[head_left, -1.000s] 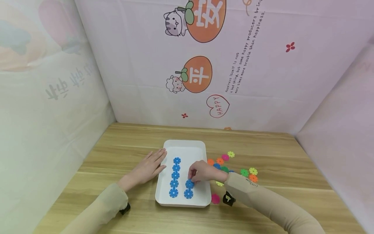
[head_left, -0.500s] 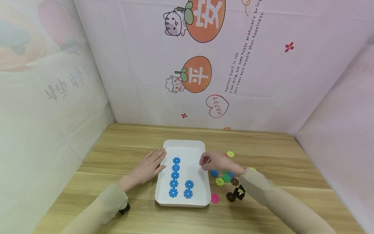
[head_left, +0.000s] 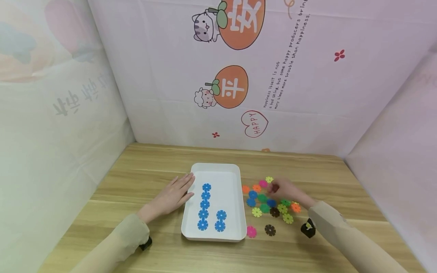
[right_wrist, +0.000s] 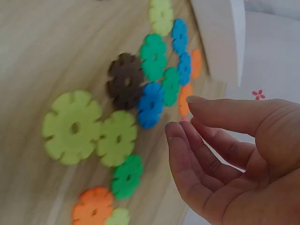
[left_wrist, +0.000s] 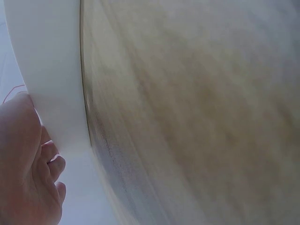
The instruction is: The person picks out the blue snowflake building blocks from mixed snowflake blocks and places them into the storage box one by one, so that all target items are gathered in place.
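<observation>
My left hand (head_left: pixel 174 196) rests on the left rim of a white tray (head_left: pixel 223 185), its fingers straight; in the left wrist view the left hand (left_wrist: pixel 21 173) lies against the tray's wall (left_wrist: pixel 51 70). Inside the tray, several blue notched snowflake discs form a joined column (head_left: pixel 204 204). To its right lies a shorter chain of two blue discs (head_left: pixel 220 220). Over the loose discs right of the tray hovers my right hand (head_left: pixel 290 190). The right wrist view shows this right hand (right_wrist: pixel 276 173) with thumb and fingers bent but apart, nothing between them, near a blue disc (right_wrist: pixel 150 105).
Scattered right of the tray are green (head_left: pixel 264 208), yellow (head_left: pixel 288 218), orange (head_left: pixel 296 207), brown (head_left: pixel 270 229) and pink discs (head_left: pixel 251 231). The wooden table (head_left: pixel 160 159) meets printed cloth walls (head_left: pixel 177 125) at the back and sides.
My right hand has let go of the blue pair in the tray and moved right, over the loose discs. The left hand has stayed on the tray rim.
</observation>
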Tool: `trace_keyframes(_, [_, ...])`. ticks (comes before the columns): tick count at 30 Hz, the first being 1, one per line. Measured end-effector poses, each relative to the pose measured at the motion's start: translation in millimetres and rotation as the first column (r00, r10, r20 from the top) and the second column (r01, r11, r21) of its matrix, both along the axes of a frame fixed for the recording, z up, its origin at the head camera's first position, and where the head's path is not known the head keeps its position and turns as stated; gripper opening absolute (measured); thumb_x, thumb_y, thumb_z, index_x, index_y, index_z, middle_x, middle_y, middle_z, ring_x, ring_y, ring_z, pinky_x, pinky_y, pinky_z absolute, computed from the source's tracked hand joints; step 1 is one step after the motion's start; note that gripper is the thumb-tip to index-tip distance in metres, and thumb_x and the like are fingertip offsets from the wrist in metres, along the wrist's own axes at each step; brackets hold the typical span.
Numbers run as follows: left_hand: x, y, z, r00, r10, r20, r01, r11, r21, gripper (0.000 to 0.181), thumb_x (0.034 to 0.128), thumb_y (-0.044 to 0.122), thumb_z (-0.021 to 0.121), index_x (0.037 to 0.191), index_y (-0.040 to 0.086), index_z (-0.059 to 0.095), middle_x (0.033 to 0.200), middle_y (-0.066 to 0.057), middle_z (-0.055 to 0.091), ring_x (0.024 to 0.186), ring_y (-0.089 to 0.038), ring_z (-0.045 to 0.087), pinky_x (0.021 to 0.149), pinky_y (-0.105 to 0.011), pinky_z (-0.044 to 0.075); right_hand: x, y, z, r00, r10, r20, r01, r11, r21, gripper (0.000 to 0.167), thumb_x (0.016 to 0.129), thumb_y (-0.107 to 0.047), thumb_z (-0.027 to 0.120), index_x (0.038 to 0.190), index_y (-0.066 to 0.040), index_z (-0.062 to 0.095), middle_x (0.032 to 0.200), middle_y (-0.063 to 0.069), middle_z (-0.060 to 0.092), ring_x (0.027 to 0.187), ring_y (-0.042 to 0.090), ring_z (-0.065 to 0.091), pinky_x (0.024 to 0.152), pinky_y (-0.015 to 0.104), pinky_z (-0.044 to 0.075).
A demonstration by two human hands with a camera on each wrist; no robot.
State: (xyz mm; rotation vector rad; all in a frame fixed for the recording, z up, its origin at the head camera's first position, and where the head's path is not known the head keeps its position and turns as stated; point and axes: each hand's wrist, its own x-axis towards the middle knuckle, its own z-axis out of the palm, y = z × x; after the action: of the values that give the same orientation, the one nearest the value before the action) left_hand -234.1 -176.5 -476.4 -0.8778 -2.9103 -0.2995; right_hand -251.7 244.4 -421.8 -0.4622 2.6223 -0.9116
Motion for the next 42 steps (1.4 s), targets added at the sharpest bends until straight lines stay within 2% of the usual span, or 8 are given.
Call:
trace_keyframes(4, [-0.2,0.6,1.0,1.000,-0.006,-0.015,0.006,1.000,0.002,0.062,0.1054,0.039,0.044,0.155,0.003,0.031,0.163,-0.014,0.028,0.150,-0.033,0.031,0.122,-0.057,0.025,3.4,12,-6.9,1.000,-0.008,-0.003,0.008,0.999,0.035,0.019,0.081,-0.003,0.075,0.095,0.003,0.065,0.089,0.011,0.068,0.078,0.016,0.060,0.070,0.034,0.055])
trace_keyframes(9, [0.8,0.9,2.6,1.000,0.002,0.004,-0.002,1.000,0.000,0.063,0.1056,0.041,0.043,0.156,0.005,0.029,0.164,-0.012,0.026,0.152,-0.031,0.029,0.123,-0.056,0.024,7.6,11,-10.3,0.999,-0.018,-0.043,0.021,0.997,0.070,0.025,0.075,-0.003,0.081,0.094,0.003,0.065,0.087,0.010,0.067,0.078,0.016,0.060,0.069,0.030,0.054])
trace_keyframes(16, [1.1,1.4,1.8,1.000,0.001,-0.006,-0.001,1.000,0.001,0.063,0.1056,0.040,0.043,0.155,0.004,0.030,0.164,-0.013,0.027,0.151,-0.032,0.030,0.123,-0.057,0.025,4.8,10,-21.8,0.997,-0.027,-0.067,0.033,0.995,0.099,0.026,0.074,-0.005,0.084,0.090,-0.001,0.065,0.084,0.007,0.067,0.076,0.015,0.059,0.068,0.029,0.053])
trace_keyframes(22, [0.9,1.8,2.0,1.000,0.009,0.011,-0.009,1.000,0.003,0.063,0.1057,0.040,0.043,0.156,0.005,0.028,0.164,-0.013,0.025,0.152,-0.032,0.028,0.124,-0.056,0.023,3.9,11,-24.1,0.998,-0.030,-0.054,0.035,0.995,0.091,0.028,0.074,-0.004,0.084,0.090,-0.001,0.061,0.084,0.005,0.064,0.076,0.016,0.057,0.067,0.029,0.051])
trace_keyframes(26, [1.4,2.1,2.5,1.000,0.009,0.011,-0.009,1.000,0.001,0.063,0.1058,0.040,0.042,0.156,0.004,0.029,0.164,-0.013,0.025,0.152,-0.032,0.028,0.124,-0.056,0.023,4.5,11,-20.4,0.998,-0.025,-0.052,0.029,0.996,0.085,0.026,0.075,-0.003,0.082,0.089,-0.001,0.060,0.083,0.005,0.063,0.075,0.016,0.056,0.066,0.028,0.049])
trace_keyframes(33, [1.7,2.2,2.1,1.000,0.006,0.007,-0.006,1.000,0.007,0.062,0.1057,0.039,0.043,0.155,0.004,0.029,0.164,-0.014,0.026,0.151,-0.033,0.029,0.123,-0.056,0.023,5.4,13,-6.0,1.000,-0.024,-0.008,0.025,0.998,0.062,0.006,0.087,0.000,0.069,0.090,0.001,0.063,0.090,0.011,0.068,0.077,0.016,0.061,0.068,0.030,0.055])
trace_keyframes(39, [1.4,2.2,2.0,1.000,0.004,0.005,-0.004,1.000,0.008,0.062,0.1057,0.040,0.042,0.156,0.004,0.029,0.164,-0.013,0.026,0.151,-0.032,0.029,0.123,-0.056,0.023,2.5,9,6.2,1.000,-0.020,0.021,0.019,1.000,0.025,0.005,0.089,-0.001,0.067,0.091,0.003,0.065,0.088,0.013,0.068,0.077,0.017,0.063,0.072,0.039,0.060])
trace_keyframes(42, [1.3,1.7,1.1,1.000,-0.001,-0.007,0.001,1.000,0.015,0.062,0.1056,0.039,0.043,0.155,0.004,0.031,0.163,-0.014,0.028,0.151,-0.033,0.031,0.123,-0.056,0.025,0.3,2,14.3,1.000,-0.011,0.012,0.011,1.000,0.016,0.006,0.089,-0.003,0.067,0.092,0.002,0.065,0.088,0.012,0.068,0.077,0.018,0.063,0.071,0.039,0.060])
